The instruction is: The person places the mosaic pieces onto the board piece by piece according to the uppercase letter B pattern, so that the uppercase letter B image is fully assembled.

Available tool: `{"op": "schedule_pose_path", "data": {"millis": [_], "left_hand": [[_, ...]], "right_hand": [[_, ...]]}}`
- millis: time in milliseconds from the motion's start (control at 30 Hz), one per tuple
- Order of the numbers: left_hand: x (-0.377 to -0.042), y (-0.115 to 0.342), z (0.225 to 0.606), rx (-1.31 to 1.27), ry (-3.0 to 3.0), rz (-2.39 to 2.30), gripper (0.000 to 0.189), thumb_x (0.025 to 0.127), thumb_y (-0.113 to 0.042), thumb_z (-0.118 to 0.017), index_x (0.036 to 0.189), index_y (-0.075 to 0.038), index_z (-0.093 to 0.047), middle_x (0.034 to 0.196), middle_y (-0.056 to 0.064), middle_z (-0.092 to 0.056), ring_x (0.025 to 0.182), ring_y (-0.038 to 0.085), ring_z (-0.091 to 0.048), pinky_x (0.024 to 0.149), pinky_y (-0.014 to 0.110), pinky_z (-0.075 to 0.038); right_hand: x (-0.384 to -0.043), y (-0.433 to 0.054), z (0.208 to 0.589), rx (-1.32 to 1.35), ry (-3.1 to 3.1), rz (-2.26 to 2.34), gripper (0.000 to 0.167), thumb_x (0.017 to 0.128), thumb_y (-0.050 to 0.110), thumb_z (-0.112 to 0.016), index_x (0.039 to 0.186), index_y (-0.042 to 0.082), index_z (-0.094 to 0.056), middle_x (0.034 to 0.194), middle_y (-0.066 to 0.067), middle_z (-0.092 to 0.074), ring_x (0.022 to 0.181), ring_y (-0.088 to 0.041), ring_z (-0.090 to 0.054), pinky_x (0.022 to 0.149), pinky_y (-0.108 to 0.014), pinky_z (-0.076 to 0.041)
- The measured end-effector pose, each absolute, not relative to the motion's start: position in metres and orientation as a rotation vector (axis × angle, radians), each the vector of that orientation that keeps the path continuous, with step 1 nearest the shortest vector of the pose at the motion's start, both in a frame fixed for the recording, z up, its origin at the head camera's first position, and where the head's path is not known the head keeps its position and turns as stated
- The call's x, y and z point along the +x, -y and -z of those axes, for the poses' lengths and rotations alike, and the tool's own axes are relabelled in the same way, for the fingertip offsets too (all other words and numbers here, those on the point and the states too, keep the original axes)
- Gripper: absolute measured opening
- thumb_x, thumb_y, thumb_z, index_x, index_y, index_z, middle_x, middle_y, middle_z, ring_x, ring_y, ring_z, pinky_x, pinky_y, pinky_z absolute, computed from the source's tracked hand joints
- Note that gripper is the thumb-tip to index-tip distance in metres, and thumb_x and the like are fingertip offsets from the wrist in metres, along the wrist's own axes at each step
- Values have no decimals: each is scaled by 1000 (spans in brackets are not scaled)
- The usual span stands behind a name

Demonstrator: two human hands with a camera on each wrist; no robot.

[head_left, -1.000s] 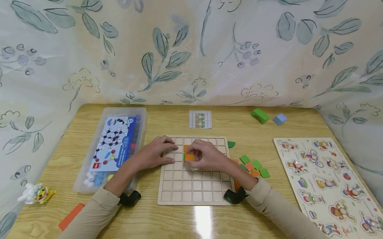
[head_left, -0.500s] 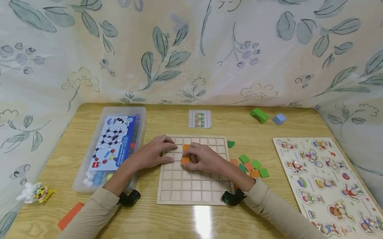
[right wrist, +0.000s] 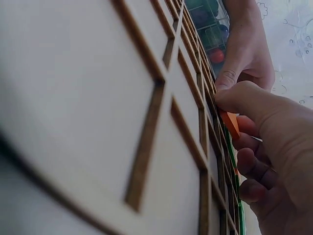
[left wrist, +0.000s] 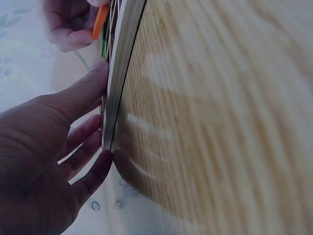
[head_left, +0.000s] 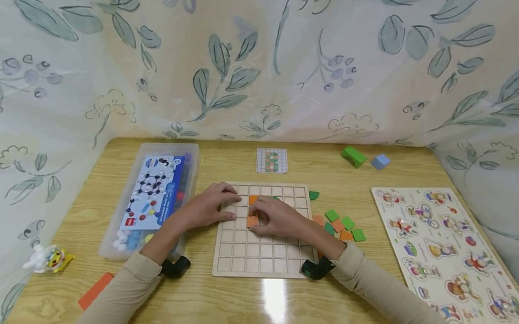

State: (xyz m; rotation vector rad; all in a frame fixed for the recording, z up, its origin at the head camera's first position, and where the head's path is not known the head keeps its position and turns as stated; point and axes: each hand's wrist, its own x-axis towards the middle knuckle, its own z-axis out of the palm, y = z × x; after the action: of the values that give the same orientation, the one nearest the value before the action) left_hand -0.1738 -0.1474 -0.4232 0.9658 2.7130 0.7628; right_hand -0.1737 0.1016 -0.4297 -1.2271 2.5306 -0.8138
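My right hand [head_left: 280, 218] pinches an orange square tile [head_left: 253, 222] between thumb and fingers, over the left part of a wooden grid board [head_left: 238, 266]. In the right wrist view, the tile [right wrist: 231, 125] stands tilted against the grid. Another orange tile [head_left: 253, 200] lies in a cell just beyond it, and a bit of green [head_left: 275, 198] shows past the knuckles. My left hand [head_left: 210, 204] rests at the board's left edge. The left wrist view has its thumb [left wrist: 90, 88] on the board and a fingertip at the edge. My right hand covers several cells.
Loose green and orange tiles [head_left: 347, 223] lie right of the board, a green quarter-round piece [head_left: 313, 195] near its corner. A pattern card [head_left: 272, 161] lies behind. A molecular model kit box [head_left: 150, 195] stands left, a picture puzzle board [head_left: 441, 247] right, blocks [head_left: 353, 157] at back.
My right hand has shifted slightly toward me with the orange tile, which first covered green and now sits a little lower on the board. My left hand has stayed in place.
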Motion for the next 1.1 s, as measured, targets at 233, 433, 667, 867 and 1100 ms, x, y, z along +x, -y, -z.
{"op": "schedule_pose_path", "data": {"millis": [233,433,667,867,1100], "left_hand": [[-174,147,424,966,-2717,-757,45,89,-32,-71,128,-11,-63,130,8,-54,120,26,-50,100,44,-45],[-174,146,425,980,-2716,-752,45,89,-32,-70,129,-11,-63,131,8,-54,119,26,-50,99,44,-45],[-173,146,425,984,-2724,-755,45,88,-32,-71,128,-11,-63,130,8,-55,119,26,-50,99,44,-46],[-173,145,424,983,-2721,-749,46,88,-33,-71,129,-11,-63,130,8,-54,119,26,-50,98,44,-46],[-173,145,422,948,-2725,-745,46,89,-33,-70,129,-12,-63,131,7,-54,120,26,-50,100,45,-45]], "right_hand": [[-173,-104,430,-1236,-2506,826,22,87,29,-71,102,14,-66,90,3,-56,73,-6,-45,68,-19,-42],[-173,-106,431,-1249,-2504,835,23,87,28,-71,104,12,-67,89,2,-55,70,-5,-43,66,-19,-41],[-172,-107,432,-1252,-2490,866,22,87,26,-71,104,12,-68,88,1,-54,69,-6,-43,65,-19,-40],[-172,-108,433,-1273,-2509,838,23,88,28,-71,106,13,-69,89,1,-53,69,-5,-40,65,-19,-38],[-169,-116,423,-1219,-2554,817,37,87,37,-72,116,15,-67,100,3,-57,77,-6,-46,69,-21,-42]]}}
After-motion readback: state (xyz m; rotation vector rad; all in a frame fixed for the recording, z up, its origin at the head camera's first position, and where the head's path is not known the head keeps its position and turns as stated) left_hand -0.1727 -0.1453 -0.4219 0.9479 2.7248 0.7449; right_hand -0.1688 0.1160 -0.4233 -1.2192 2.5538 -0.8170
